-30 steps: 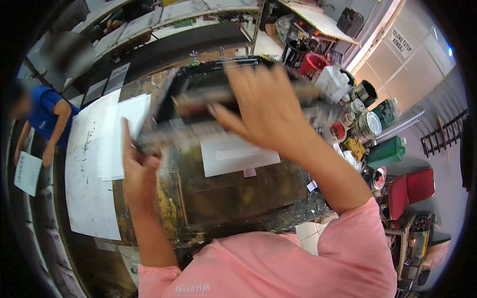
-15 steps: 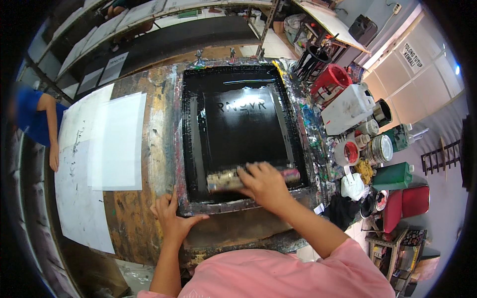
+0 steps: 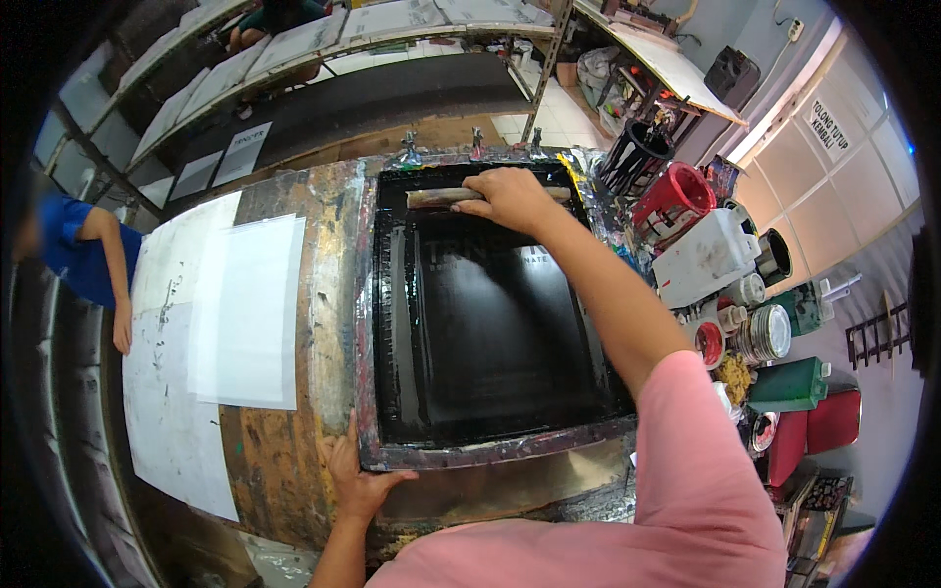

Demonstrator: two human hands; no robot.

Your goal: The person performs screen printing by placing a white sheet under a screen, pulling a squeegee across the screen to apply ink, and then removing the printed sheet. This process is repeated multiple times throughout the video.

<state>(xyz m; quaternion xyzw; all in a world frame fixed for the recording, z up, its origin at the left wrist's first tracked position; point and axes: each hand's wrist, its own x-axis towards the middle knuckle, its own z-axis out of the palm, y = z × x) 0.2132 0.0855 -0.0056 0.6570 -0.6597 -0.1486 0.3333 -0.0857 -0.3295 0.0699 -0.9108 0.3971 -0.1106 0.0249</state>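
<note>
My right hand [image 3: 510,203] is closed round a squeegee [image 3: 436,198] with a worn wooden handle, at the far end of a screen printing frame [image 3: 367,372]. Glossy black ink [image 3: 490,343] coats the mesh in front of the squeegee, and faint lettering shows through near the far end. The squeegee's blade edge is hidden from me. At the frame's near left corner rests my left hand [image 3: 359,482], thumb stretched along the near rail and fingers spread at the outer side. It holds nothing.
White sheets [image 3: 250,314] lie left on the stained table [image 3: 265,451]. A person in blue [image 3: 83,245] stands beyond, one hand at the table's edge. Red container [image 3: 676,196], white jerrycan [image 3: 708,257] and several paint tubs crowd the right. Clamps [image 3: 477,144] line the far rail.
My right hand has pushed the squeegee from the near end of the frame to the far end. My left hand stays at the near left corner. The whole view has shifted slightly.
</note>
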